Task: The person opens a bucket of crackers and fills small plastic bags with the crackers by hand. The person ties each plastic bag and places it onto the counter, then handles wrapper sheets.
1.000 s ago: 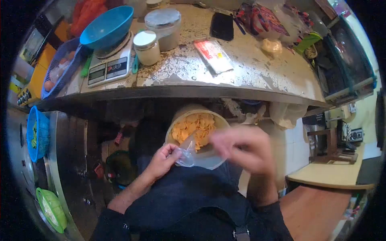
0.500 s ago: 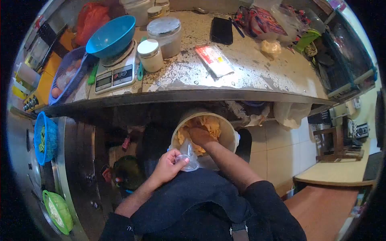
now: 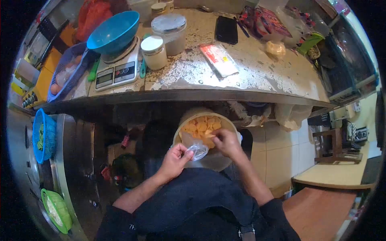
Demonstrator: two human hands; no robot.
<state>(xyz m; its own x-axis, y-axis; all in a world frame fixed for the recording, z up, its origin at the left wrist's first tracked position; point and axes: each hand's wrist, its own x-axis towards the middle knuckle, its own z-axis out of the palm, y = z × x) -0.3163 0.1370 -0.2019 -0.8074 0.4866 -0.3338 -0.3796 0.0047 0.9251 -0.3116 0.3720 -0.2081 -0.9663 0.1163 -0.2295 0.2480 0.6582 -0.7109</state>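
A white bucket (image 3: 177, 138) stands between my knees below the counter, with thin yellow-orange chips (image 3: 201, 125) inside. My left hand (image 3: 175, 161) pinches a clear plastic bag (image 3: 197, 152) at the bucket's near left rim. The bag's mouth is spread, and part of it hangs over the chips. Over the right side of the bucket is my right hand (image 3: 227, 143), its fingertips closed on chips (image 3: 210, 135) close to the bag. How many it holds I cannot make out.
On the counter (image 3: 173, 85) above are a kitchen scale (image 3: 116, 76) under a blue bowl (image 3: 114, 34), lidded jars (image 3: 154, 52), a packet (image 3: 219, 59) and a phone (image 3: 226, 30). Baskets (image 3: 49, 136) stand at left; a wooden chair (image 3: 333, 140) is at right.
My right hand has come up out of the chips, moving right, and now pinches chips above the bucket. My left hand has shifted slightly up and right with the bag.
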